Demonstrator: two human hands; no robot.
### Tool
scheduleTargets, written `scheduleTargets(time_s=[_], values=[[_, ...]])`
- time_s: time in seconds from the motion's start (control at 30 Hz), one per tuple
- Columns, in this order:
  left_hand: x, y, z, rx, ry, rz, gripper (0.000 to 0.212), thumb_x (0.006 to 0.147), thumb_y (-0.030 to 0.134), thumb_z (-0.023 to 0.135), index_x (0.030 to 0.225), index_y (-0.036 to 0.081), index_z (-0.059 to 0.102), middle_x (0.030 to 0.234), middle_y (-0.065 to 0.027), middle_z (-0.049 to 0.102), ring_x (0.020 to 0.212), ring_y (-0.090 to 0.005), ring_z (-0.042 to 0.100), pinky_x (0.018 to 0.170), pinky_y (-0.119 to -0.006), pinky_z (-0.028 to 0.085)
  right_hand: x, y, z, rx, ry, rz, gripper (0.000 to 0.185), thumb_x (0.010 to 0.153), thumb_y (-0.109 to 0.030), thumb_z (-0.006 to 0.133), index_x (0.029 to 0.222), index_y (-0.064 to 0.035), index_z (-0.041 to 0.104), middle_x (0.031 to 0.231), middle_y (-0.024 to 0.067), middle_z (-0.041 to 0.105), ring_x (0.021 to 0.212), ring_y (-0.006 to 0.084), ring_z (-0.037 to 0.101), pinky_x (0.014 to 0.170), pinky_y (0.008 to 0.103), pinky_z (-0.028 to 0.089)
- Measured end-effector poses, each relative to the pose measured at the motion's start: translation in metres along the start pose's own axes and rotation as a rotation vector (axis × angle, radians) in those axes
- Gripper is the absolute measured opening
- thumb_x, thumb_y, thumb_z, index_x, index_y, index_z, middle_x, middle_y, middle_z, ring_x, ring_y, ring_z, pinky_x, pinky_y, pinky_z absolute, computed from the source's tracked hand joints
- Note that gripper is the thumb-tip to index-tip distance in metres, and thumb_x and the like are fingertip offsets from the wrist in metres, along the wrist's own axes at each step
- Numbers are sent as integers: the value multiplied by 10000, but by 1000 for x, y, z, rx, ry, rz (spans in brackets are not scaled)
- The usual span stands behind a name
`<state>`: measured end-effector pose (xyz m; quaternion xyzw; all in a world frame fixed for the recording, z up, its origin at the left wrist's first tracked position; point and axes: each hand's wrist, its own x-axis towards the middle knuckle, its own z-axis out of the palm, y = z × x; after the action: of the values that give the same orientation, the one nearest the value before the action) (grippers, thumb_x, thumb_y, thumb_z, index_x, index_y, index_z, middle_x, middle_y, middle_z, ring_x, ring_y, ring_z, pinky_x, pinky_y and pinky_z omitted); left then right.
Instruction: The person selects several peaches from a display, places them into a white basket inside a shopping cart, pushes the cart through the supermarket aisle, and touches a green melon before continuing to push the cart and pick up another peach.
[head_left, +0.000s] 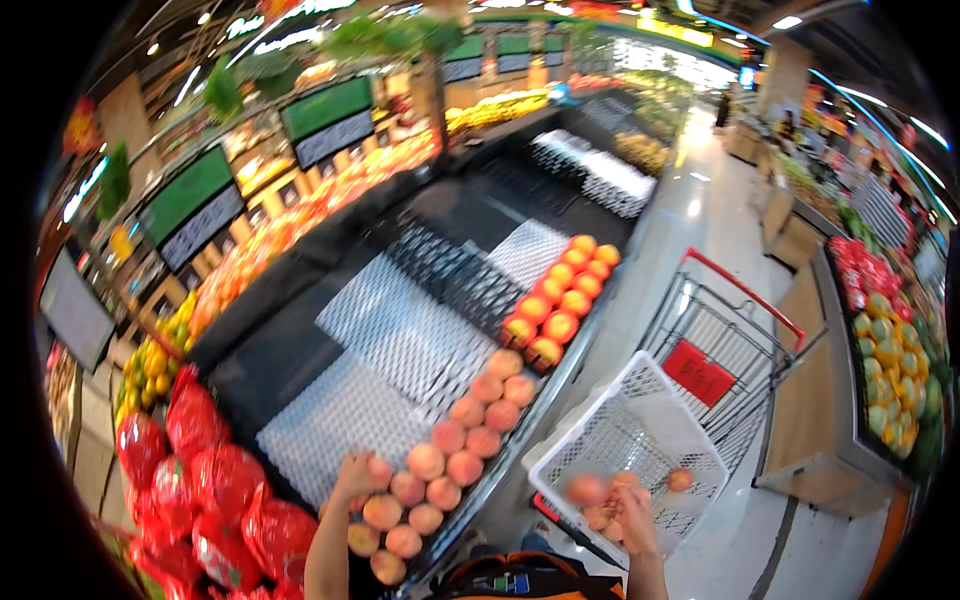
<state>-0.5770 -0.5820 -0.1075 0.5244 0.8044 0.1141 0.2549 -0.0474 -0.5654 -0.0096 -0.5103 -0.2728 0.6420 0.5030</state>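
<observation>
My left hand grips a peach at the inner end of the rows of peaches on the display. My right hand is inside a white perforated plastic basket, with its fingers curled around a peach. Just left of those fingers is a blurred peach; whether the hand touches it is unclear. Beneath the hand lie more peaches, partly hidden by it. One peach rests apart, towards the basket's right side.
The basket stands in a shopping cart with a red handle. White foam netting covers part of the black display. Yellow-red nectarines or peaches sit farther along its edge. Red-wrapped bundles are piled at left. A wooden produce stand borders the aisle.
</observation>
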Motion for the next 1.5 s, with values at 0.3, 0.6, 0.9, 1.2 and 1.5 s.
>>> scheduleTargets(time_s=[0.3, 0.6, 0.9, 1.2, 1.5], values=[[17, -8, 1, 167, -92, 29, 926, 584, 497, 823, 1373, 153, 482, 1338, -242, 430, 1176, -433, 512, 944, -493, 484, 5, 30, -26, -4, 71, 18, 261, 1021, -205, 493, 1113, -7, 636, 983, 115, 697, 816, 151, 664, 706, 254, 526], [8, -17, 11, 103, 119, 217, 874, 644, 379, 811, 1377, 76, 443, 1381, -294, 375, 1238, -474, 426, 1009, -525, 410, 29, 153, -180, -1062, 463, -433, 500, 833, -321, 711, 1184, 2, 560, 991, 172, 684, 864, 317, 668, 766, 396, 535], [-65, 96, 0, -229, 431, 335, 598, 787, 122, 700, 1335, 31, 479, 1301, -247, 449, 1227, -428, 436, 1007, -470, 401, 26, 194, -228, -1452, 104, -277, 786, 576, -434, 862, 1170, -54, 513, 1032, 225, 631, 955, 447, 591, 825, 521, 494], [-111, 121, 18, -507, 449, 370, 429, 819, 69, 663, 1220, 25, 517, 1196, -178, 515, 1098, -343, 535, 921, -409, 457, 58, 212, -253, -1515, 25, -281, 860, 542, -427, 868, 1221, -65, 482, 1048, 211, 590, 898, 434, 588, 787, 530, 495], [-131, 110, 16, -652, 363, 157, 383, 862, 86, 639, 1237, 63, 561, 1212, -139, 530, 1076, -268, 554, 853, -346, 494, 58, 209, -248, -1703, 16, -317, 895, 537, -419, 867, 1252, -69, 457, 1053, 211, 572, 900, 430, 583, 786, 520, 496]])
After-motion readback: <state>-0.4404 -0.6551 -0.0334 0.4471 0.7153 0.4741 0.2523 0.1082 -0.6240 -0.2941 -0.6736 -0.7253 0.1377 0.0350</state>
